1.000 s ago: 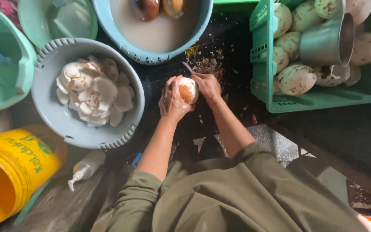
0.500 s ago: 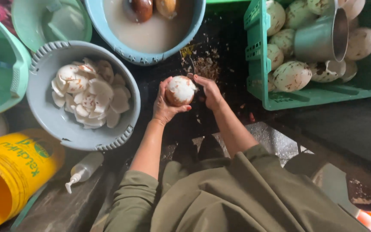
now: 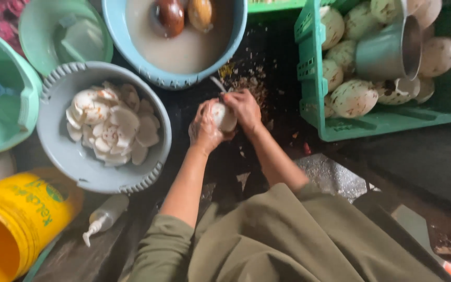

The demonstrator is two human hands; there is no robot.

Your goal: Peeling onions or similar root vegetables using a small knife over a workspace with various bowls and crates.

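Both hands grip one whitish egg [image 3: 223, 116] above the dark, wet ground. My left hand [image 3: 204, 129] cups it from the left and below. My right hand [image 3: 244, 108] presses on its top and right side, and a thin metal blade or spoon handle [image 3: 216, 83] sticks out beyond the fingers. Bits of shell and dirt [image 3: 244, 83] lie just past the hands. A grey basin [image 3: 63, 151] to the left holds several empty white shell halves [image 3: 111, 124].
A blue bowl [image 3: 131, 47] of cloudy water with two brown eggs [image 3: 170, 15] stands ahead. A green crate [image 3: 309, 68] at right holds several speckled eggs and a metal cup [image 3: 387, 47]. Green tubs [image 3: 6, 104], a yellow bucket [image 3: 24, 214] and a squeeze bottle [image 3: 105, 216] sit left.
The egg has turned within my hands, and my right hand has shifted over its top. Both hands stay in the same spot between the basin and the crate.
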